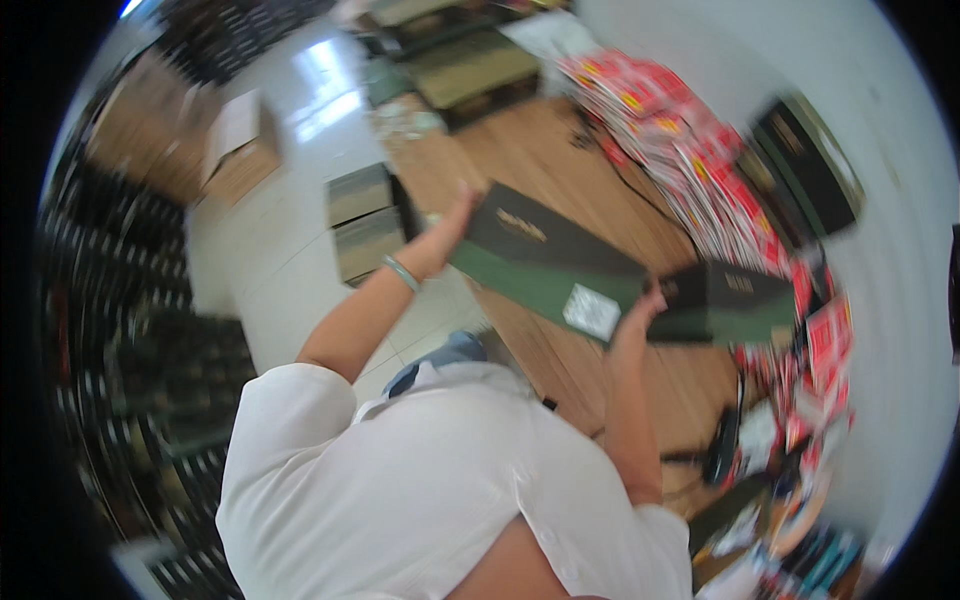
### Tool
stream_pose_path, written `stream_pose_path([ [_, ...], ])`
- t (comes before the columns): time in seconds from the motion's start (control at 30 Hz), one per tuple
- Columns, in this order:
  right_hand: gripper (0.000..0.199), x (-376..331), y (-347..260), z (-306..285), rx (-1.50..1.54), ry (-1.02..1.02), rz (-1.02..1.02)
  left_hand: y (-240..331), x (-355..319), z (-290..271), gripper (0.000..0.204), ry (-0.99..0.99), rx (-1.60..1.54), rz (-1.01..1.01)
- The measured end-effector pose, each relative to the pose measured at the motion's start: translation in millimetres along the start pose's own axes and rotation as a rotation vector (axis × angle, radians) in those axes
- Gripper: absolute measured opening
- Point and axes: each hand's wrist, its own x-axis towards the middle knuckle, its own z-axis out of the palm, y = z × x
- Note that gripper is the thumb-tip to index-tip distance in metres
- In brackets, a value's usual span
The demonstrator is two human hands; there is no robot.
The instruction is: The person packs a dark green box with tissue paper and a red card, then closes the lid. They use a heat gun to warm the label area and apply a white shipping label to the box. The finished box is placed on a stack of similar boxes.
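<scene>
A long green box with a dark lid, gold lettering and a white label is held up over the wooden table, tilted down toward the right. My left hand, with a bracelet on the wrist, grips its left end. At the opposite end, my right hand is closed on the edge beside the label. Just past my right hand lies a second dark green box of the same kind. The undersides of both hands' grips are hidden, and the picture is slightly blurred.
Piles of red and white packets line the table along the wall. More boxes lean there. On the floor to the left stand two stacked boxes and cartons. Shelves of dark boxes fill the far left.
</scene>
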Motion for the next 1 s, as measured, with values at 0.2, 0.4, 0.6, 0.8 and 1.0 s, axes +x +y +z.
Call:
stream_pose_path([
  [0.2, 0.073, -125.8, -65.1, -12.3, 0.293, -0.301, 0.489, -85.3, -110.8, -26.1, 0.075, 0.025, -0.361, -0.337],
  [0.4, 0.071, -166.0, -40.2, 45.3, 0.005, -0.32, 0.594, -136.5, -153.6, -34.4, 0.077, -0.22, -0.413, -0.392],
  [0.6, 0.069, -231.0, -45.1, 138.1, -0.179, -0.397, 0.606, -160.4, -166.8, -83.4, 0.065, -0.198, -0.597, -0.293],
  [0.8, 0.067, -308.7, -37.4, 243.2, -0.374, -0.545, 0.657, -198.5, -261.1, -216.7, 0.065, -0.003, -0.761, -0.05],
  [1.0, 0.065, -390.5, -12.6, 360.9, -0.621, -0.898, 0.857, -244.8, -431.8, -316.3, 0.066, 0.39, -0.816, 0.229],
])
